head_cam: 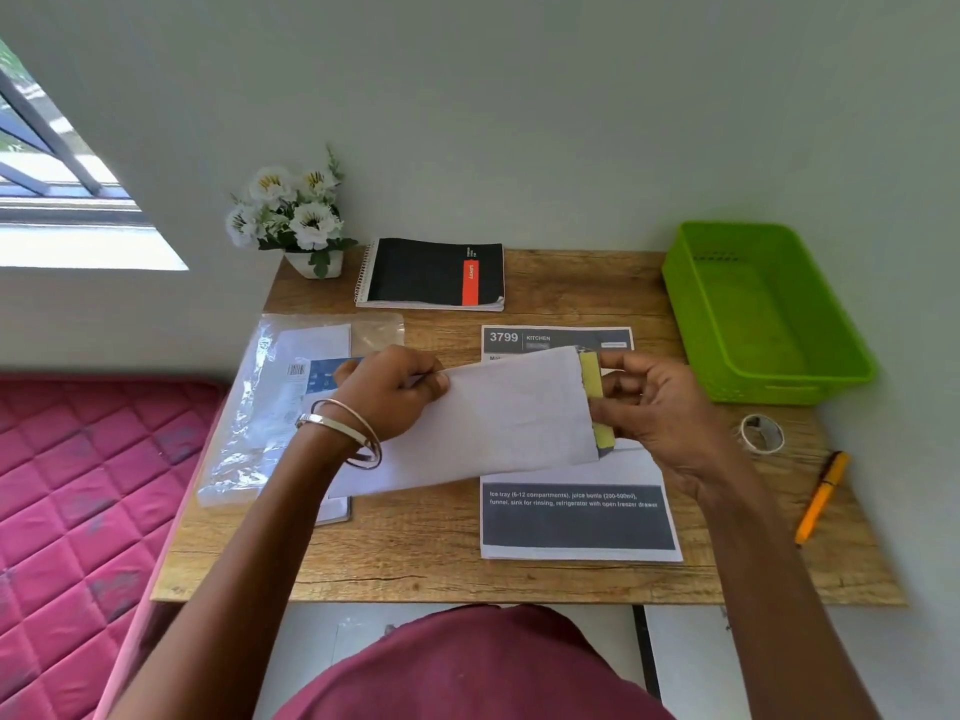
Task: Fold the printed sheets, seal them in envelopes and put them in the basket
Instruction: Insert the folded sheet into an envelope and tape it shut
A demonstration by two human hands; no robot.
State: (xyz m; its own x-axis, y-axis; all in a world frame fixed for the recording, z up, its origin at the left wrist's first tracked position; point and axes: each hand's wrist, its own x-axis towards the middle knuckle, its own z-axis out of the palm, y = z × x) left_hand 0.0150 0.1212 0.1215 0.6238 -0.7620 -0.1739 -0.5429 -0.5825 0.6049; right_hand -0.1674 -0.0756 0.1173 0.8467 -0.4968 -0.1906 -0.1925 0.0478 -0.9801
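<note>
A white envelope (498, 423) is held above the wooden table (426, 553). My left hand (389, 392) grips its left end. At the envelope's right opening my right hand (654, 407) pinches a folded sheet with a yellow-green edge (595, 397) that sticks out of the mouth. A stack of printed sheets (576, 517) headed "3799 KITCHEN" lies flat under the envelope. The green plastic basket (763, 314) stands at the table's far right with nothing visible inside it.
A clear plastic pack of envelopes (275, 407) lies at the left. A black spiral notebook (431, 272) and a pot of white flowers (296, 215) sit at the back. A tape roll (762, 433) and an orange pen (821, 496) lie right. A pink mattress (78, 511) adjoins the table's left.
</note>
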